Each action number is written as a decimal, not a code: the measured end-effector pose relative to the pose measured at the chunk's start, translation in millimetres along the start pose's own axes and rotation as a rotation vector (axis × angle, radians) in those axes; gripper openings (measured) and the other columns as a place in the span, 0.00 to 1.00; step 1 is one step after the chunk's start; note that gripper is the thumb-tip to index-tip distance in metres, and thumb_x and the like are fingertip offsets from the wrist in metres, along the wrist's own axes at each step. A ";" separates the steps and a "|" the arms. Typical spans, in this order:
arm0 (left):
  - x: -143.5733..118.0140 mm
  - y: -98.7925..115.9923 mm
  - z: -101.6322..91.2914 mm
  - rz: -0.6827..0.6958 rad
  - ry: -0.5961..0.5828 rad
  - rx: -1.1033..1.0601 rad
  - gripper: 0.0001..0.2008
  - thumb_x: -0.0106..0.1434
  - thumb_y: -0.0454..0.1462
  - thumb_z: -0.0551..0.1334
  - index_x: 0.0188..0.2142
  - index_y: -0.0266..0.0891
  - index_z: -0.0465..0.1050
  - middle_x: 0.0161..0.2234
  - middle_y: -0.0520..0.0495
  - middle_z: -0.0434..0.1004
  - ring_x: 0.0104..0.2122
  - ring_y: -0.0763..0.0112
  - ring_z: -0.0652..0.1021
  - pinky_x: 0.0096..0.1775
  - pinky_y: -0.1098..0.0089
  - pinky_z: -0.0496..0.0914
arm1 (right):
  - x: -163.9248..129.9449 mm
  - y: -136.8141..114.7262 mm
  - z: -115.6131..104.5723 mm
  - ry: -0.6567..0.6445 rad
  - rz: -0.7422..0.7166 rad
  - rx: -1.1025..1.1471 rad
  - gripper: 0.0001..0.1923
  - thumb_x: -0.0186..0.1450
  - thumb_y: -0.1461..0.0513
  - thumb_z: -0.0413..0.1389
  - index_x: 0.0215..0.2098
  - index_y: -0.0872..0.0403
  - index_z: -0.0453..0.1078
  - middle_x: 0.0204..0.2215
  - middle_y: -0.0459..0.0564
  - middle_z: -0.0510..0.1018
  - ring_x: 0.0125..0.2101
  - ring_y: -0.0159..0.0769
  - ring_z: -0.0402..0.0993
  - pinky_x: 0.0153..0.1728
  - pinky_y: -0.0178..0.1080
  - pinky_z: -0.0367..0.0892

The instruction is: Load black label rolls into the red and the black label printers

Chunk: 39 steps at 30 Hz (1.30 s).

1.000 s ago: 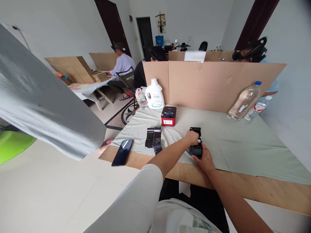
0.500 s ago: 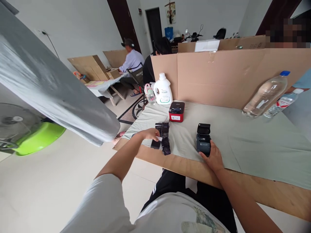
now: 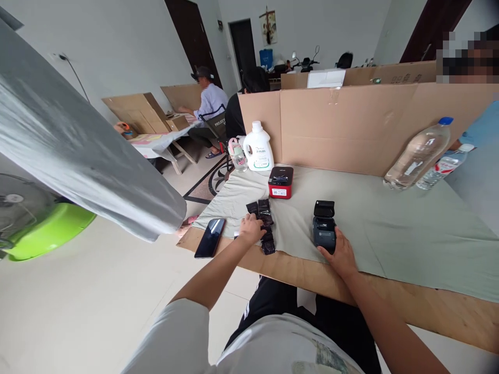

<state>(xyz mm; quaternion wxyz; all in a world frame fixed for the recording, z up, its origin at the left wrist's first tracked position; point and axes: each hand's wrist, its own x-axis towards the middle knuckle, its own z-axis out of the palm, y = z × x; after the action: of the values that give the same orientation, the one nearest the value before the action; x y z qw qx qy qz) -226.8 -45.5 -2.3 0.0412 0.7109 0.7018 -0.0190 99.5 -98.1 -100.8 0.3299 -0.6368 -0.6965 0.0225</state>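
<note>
My left hand [image 3: 251, 228] is over several black shiny plastic packets [image 3: 264, 208] near the table's front edge. Its bent fingers close on one of them; the fingertips are partly hidden. A small white piece [image 3: 236, 235] peeks out by that wrist. My right hand [image 3: 343, 253] grips a dark portable label printer [image 3: 324, 236] from the right and front, thumb along its near edge. The printer's lid [image 3: 324, 208] stands up, showing the inside. A dark phone [image 3: 210, 238] lies left of my left hand.
Behind stand a red-and-black box-shaped device [image 3: 281, 183], a white jug [image 3: 258, 148] and a pink-topped bottle [image 3: 237, 156]. Two clear bottles [image 3: 419, 153] lean at the right by a cardboard screen [image 3: 331, 130]. Grey cloth [image 3: 136, 171] hangs at left; other people sit beyond.
My left hand has moved right onto the black packets; the white slip it held is no longer seen in its fingers. The phone has come into sight. My right hand stays on the printer.
</note>
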 end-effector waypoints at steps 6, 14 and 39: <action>-13.8 15.4 12.1 0.043 0.058 0.098 0.16 0.58 0.42 0.63 0.45 0.39 0.71 0.50 0.39 0.65 0.53 0.51 0.62 0.52 0.57 0.58 | 0.4 -1.2 0.1 0.010 0.001 0.002 0.48 0.60 0.40 0.51 0.67 0.58 0.42 0.58 0.64 0.63 0.55 0.53 0.62 0.53 0.55 0.61; -15.6 22.6 5.7 0.125 -0.098 -0.004 0.17 0.61 0.36 0.60 0.50 0.43 0.67 0.45 0.43 0.71 0.47 0.59 0.72 0.48 0.63 0.65 | -0.2 -0.6 1.3 0.001 -0.010 0.014 0.48 0.60 0.43 0.53 0.68 0.56 0.38 0.60 0.63 0.60 0.57 0.53 0.59 0.54 0.56 0.60; -41.5 42.0 18.0 0.243 -0.050 -1.023 0.20 0.57 0.30 0.60 0.50 0.41 0.66 0.49 0.45 0.72 0.48 0.65 0.74 0.46 0.66 0.72 | -4.1 -126.6 11.8 -0.357 0.270 0.864 0.29 0.59 0.56 0.56 0.57 0.53 0.59 0.38 0.51 0.78 0.37 0.41 0.76 0.39 0.46 0.72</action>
<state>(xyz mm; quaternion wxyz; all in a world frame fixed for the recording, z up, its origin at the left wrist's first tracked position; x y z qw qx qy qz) -184.8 -88.8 -15.4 0.4017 0.6757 0.5325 0.3139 -16.8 -121.1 -54.7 0.4335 -0.5126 -0.5803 0.4611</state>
